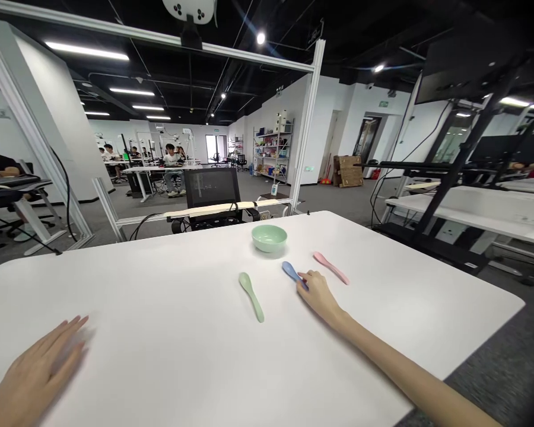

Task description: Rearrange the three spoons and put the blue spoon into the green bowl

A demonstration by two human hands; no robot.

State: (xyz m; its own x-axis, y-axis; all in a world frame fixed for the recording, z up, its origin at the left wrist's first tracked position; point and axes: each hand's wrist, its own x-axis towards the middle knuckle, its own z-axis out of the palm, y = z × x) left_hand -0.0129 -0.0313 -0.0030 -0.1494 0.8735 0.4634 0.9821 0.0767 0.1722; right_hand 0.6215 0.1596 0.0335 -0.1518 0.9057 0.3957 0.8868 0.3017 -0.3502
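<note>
A white table (160, 284) fills the lower part of my view, and a pale green bowl (269, 238) stands near its far edge. Three plastic spoons lie flat in front of the bowl. The pale green spoon (251, 296) is left of the others, the blue spoon (290, 270) is in the middle, and the pink spoon (331, 267) is on the right. My right hand (319, 295) has its fingertips closed on the blue spoon's handle, which they partly hide. My left hand (38, 367) rests open near the table's left side, blurred, holding nothing.
An aluminium frame (305, 124) rises at the table's far corner. Beyond the far edge stand a dark monitor (212, 188) and cables. A white desk (467, 213) stands to the right. Farther off are shelves, a cardboard box and people seated at benches.
</note>
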